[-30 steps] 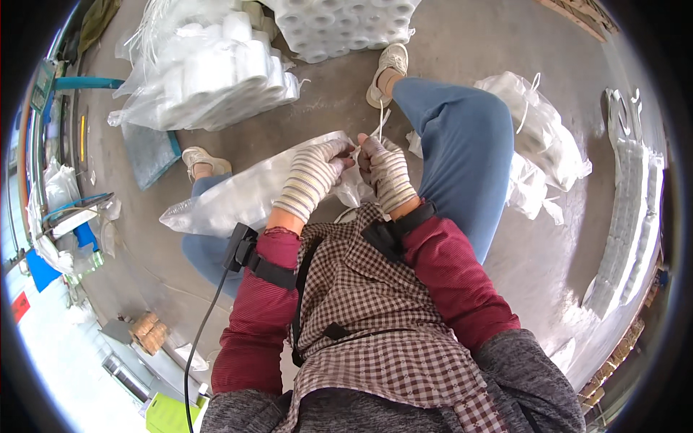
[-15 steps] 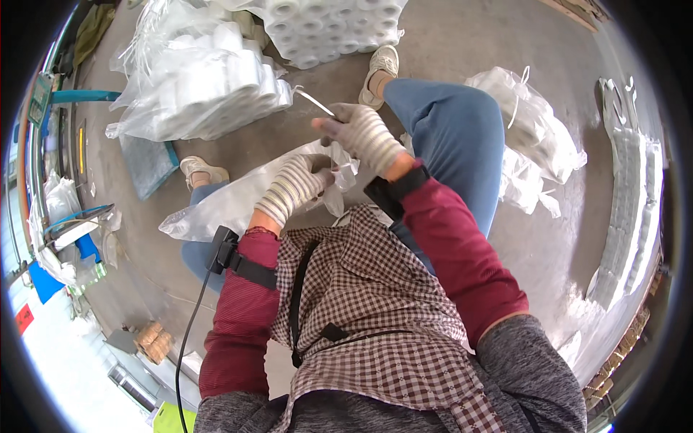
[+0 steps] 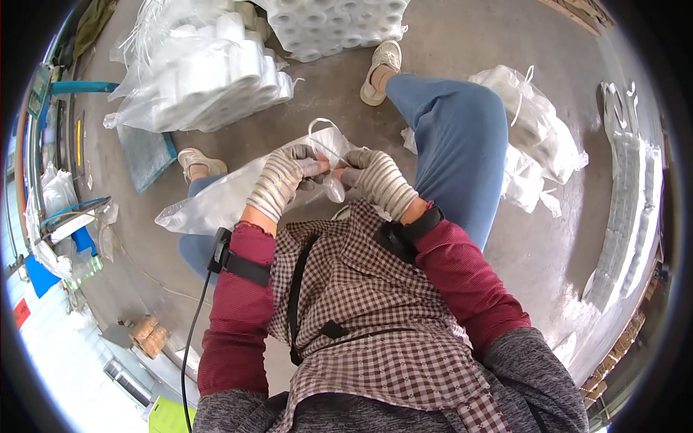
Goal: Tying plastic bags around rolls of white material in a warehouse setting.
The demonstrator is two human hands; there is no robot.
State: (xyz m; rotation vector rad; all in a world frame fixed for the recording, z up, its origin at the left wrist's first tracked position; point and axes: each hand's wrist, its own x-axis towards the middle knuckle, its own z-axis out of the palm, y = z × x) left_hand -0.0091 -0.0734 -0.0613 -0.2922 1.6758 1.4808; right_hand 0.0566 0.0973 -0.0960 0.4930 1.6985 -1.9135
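A long translucent plastic bag (image 3: 216, 198) lies slanted across my lap, its gathered mouth between my two hands. My left hand (image 3: 284, 179), in a striped knit glove with bare fingertips, is closed in a pinch on the bag's mouth. Close beside it, my right hand (image 3: 377, 180), gloved the same way, has its fingers pinched together on a thin white tie (image 3: 321, 120). The tie arches in a loop above the bag's mouth. The exact spot where the fingertips meet is partly hidden by the fingers and plastic.
Clear sacks of white rolls (image 3: 216, 83) stand ahead on the left, with another sack of rolls (image 3: 336, 29) farther off. Filled plastic bags (image 3: 538, 126) lie right of my knee. Long plastic-wrapped strips (image 3: 624, 209) line the far right. A teal-edged panel (image 3: 146, 159) rests left.
My right hand has come down and inward from pulling the tie outward and up. Both hands now meet at the bag's mouth, and the tie forms a loop above them.
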